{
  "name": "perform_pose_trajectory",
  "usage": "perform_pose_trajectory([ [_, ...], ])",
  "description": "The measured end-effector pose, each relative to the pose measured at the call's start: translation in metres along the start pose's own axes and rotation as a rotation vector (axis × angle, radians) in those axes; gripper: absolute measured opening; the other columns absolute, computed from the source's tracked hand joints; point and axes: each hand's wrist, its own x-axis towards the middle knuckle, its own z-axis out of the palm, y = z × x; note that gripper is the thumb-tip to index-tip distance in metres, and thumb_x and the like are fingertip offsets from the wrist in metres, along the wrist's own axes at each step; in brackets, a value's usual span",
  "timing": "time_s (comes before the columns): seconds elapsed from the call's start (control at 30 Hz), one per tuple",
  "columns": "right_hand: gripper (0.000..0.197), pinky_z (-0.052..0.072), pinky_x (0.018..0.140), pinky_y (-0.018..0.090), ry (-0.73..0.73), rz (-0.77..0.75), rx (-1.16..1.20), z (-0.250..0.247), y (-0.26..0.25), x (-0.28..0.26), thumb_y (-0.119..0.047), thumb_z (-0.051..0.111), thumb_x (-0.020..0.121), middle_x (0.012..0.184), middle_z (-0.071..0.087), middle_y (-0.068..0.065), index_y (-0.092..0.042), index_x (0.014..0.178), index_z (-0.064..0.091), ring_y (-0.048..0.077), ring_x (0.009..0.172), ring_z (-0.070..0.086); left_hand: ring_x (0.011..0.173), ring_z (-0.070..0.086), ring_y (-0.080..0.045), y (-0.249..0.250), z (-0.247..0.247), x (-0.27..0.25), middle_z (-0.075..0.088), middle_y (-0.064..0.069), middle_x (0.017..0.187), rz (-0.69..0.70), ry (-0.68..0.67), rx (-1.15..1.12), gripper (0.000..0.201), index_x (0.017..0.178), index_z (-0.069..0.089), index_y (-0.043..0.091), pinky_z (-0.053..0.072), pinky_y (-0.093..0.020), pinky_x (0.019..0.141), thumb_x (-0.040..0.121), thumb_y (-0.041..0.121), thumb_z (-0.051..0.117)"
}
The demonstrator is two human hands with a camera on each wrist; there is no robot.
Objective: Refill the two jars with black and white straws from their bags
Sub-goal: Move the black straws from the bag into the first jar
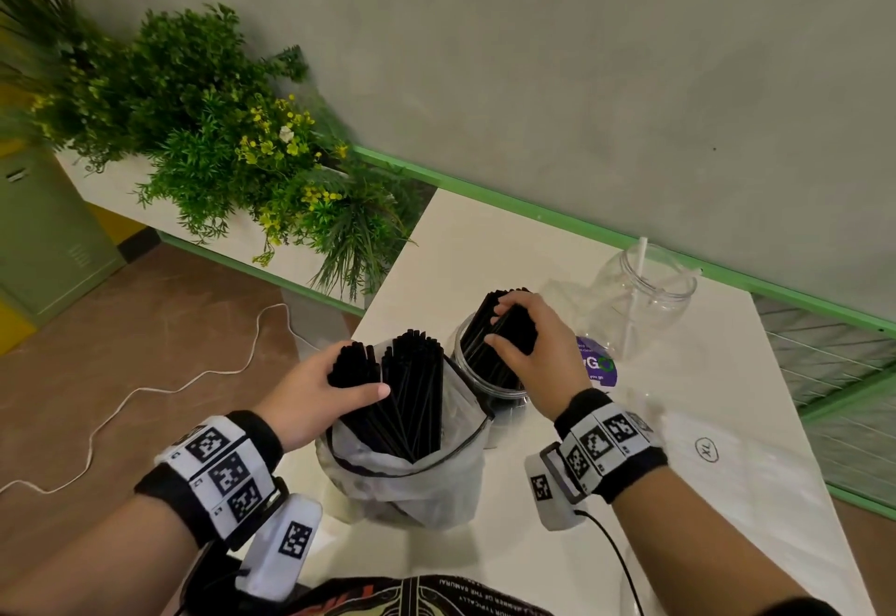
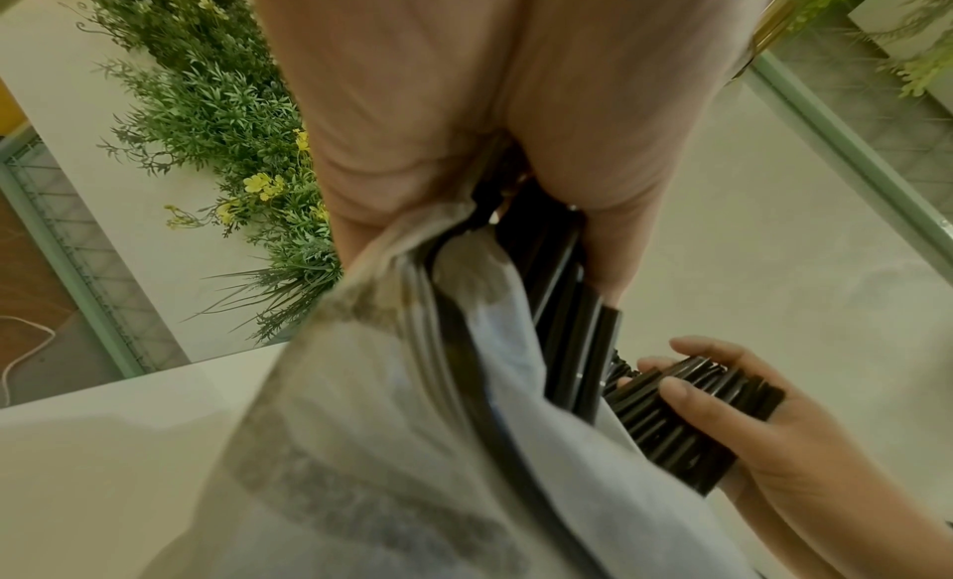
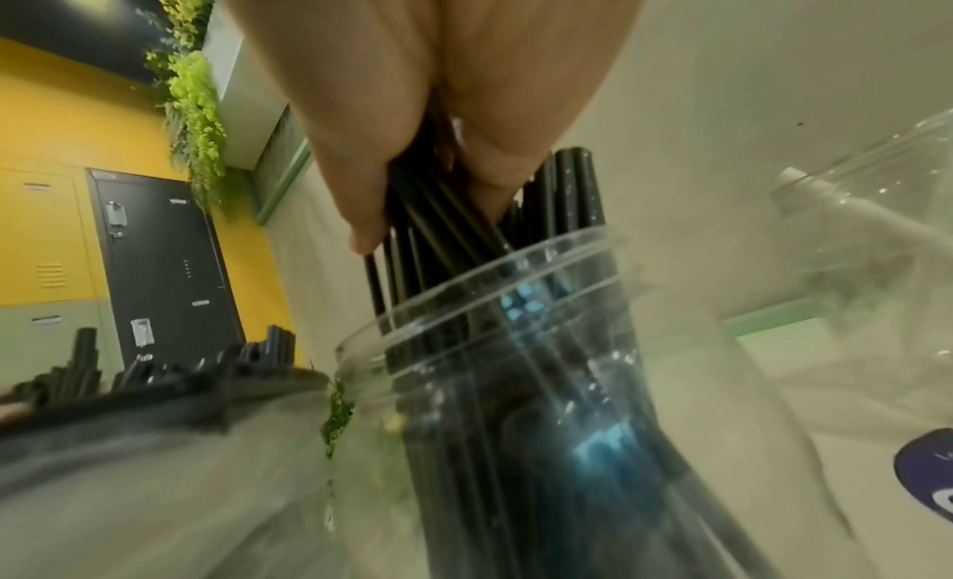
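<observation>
**A:** ok so where are we at with the black straws (image 1: 502, 334)?

**B:** our right hand (image 1: 531, 349) has its fingers wrapped round a bundle of them, lower ends already down inside the near jar (image 1: 489, 387). That jar sits on the white table (image 1: 727, 446), right beside the bag (image 1: 412, 479).

**A:** and the left?

**B:** our left hand (image 1: 315, 387) is curled round another clump of black straws (image 1: 351, 365) sticking up out of the clear bag, thumb pressed across them. More straws (image 1: 417, 387) stand loose in the bag next to that.

**A:** second jar?

**B:** the far jar (image 1: 642, 295) stands further back near the wall with one white straw (image 1: 635, 295) leaning in it. There's a purple sticker (image 1: 599, 365) between the two jars, and plants (image 1: 218, 130) off to the left.
</observation>
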Motion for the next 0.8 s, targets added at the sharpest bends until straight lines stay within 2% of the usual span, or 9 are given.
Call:
perform_pose_trajectory([
  [0.17,0.036,0.047,0.100,0.037,-0.105,0.026,0.061,-0.014,0.004,0.000,-0.005,0.050,0.091,0.112,0.066,-0.006,-0.028,0.117,0.061,0.010,0.111,0.059,0.088,0.066,-0.001,-0.002,-0.001,0.000,0.071,0.010,0.091,-0.006,0.004,0.010,0.028,0.099,0.065,0.025,0.048,-0.018,0.076,0.075,0.020,0.078],
  [0.33,0.051,0.033,0.103,0.009,0.016,-0.096,-0.116,-0.009,0.005,-0.008,0.015,0.037,0.090,0.126,0.055,-0.002,-0.012,0.129,0.054,0.001,0.114,0.048,0.086,0.066,0.002,0.001,0.000,0.000,0.072,0.014,0.088,0.008,-0.011,0.012,0.026,0.098,0.065,0.026,0.048,-0.016,0.074,0.077,0.018,0.077],
  [0.4,0.054,0.032,0.106,0.010,0.041,-0.096,-0.110,-0.005,0.009,-0.013,0.018,0.034,0.086,0.128,0.053,-0.001,-0.008,0.130,0.054,0.002,0.117,0.046,0.086,0.066,0.002,0.001,0.001,-0.001,0.072,0.017,0.087,0.008,-0.009,0.008,0.026,0.098,0.065,0.026,0.048,-0.017,0.076,0.077,0.017,0.077],
  [0.47,0.050,0.030,0.104,0.007,0.028,-0.066,-0.075,-0.002,0.009,-0.017,0.009,0.034,0.088,0.128,0.052,-0.003,-0.009,0.129,0.055,-0.003,0.119,0.044,0.086,0.067,0.001,0.000,0.001,-0.001,0.072,0.017,0.088,0.003,-0.003,-0.001,0.026,0.097,0.065,0.026,0.048,-0.020,0.077,0.076,0.017,0.077],
  [0.53,0.044,0.024,0.103,0.003,0.006,-0.077,-0.103,0.002,0.005,-0.020,-0.012,0.034,0.093,0.131,0.052,-0.004,-0.011,0.132,0.054,-0.009,0.120,0.041,0.087,0.067,0.000,-0.001,0.000,-0.001,0.072,0.017,0.089,0.000,-0.003,-0.008,0.027,0.097,0.065,0.026,0.048,-0.021,0.079,0.076,0.017,0.078],
  [0.6,0.049,0.016,0.111,0.009,-0.038,-0.130,-0.246,0.008,0.001,-0.018,-0.034,0.034,0.096,0.141,0.047,-0.002,-0.013,0.138,0.048,0.000,0.131,0.035,0.087,0.067,0.000,-0.001,0.001,-0.001,0.072,0.016,0.088,-0.001,-0.003,-0.010,0.027,0.097,0.065,0.026,0.048,-0.021,0.079,0.076,0.017,0.078],
  [0.67,0.058,0.010,0.119,0.024,-0.104,-0.210,-0.479,0.016,0.004,-0.011,-0.044,0.031,0.096,0.150,0.037,-0.001,-0.013,0.144,0.039,0.012,0.141,0.027,0.087,0.066,0.001,-0.001,0.001,-0.001,0.072,0.017,0.088,0.002,-0.002,-0.003,0.027,0.098,0.065,0.026,0.048,-0.021,0.079,0.076,0.017,0.078],
  [0.73,0.057,0.021,0.119,0.042,-0.156,-0.260,-0.603,0.021,0.007,-0.003,-0.039,0.034,0.097,0.151,0.037,0.006,-0.008,0.144,0.037,0.021,0.142,0.029,0.087,0.066,0.002,0.000,0.002,0.000,0.072,0.017,0.088,0.005,-0.002,0.007,0.027,0.097,0.065,0.028,0.048,-0.020,0.079,0.076,0.018,0.078],
  [0.8,0.051,0.036,0.110,0.050,-0.147,-0.334,-0.618,0.021,0.010,0.008,-0.025,0.048,0.094,0.142,0.048,0.015,-0.001,0.139,0.044,0.030,0.136,0.041,0.087,0.066,0.002,0.000,0.002,0.000,0.072,0.017,0.089,0.009,-0.003,0.015,0.027,0.097,0.065,0.028,0.048,-0.021,0.079,0.076,0.018,0.078],
])
